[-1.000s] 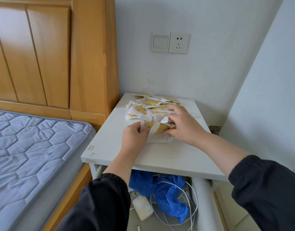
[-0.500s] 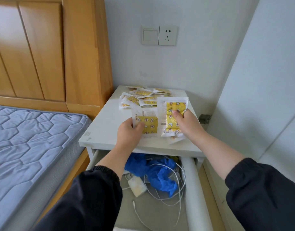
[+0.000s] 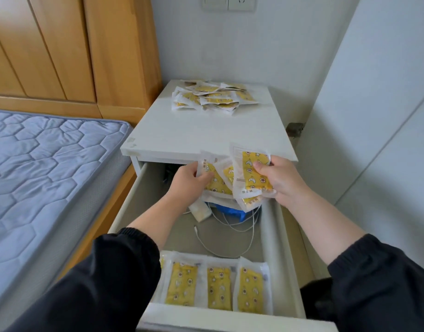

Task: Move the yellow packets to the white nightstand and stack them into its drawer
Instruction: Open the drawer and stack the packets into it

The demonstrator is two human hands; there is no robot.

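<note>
Yellow packets [image 3: 253,179] held; print illegible.

A blue quilted mattress [image 3: 50,164] meets a wooden headboard [image 3: 74,44]; a white cable [image 3: 196,229] lies beside blue plastic [image 3: 237,213].

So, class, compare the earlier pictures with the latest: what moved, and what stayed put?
The left hand and right hand lifted their yellow packets off the nightstand top and drew them nearer, over the open drawer, still gripping them. The loose pile at the back stayed put.
</note>
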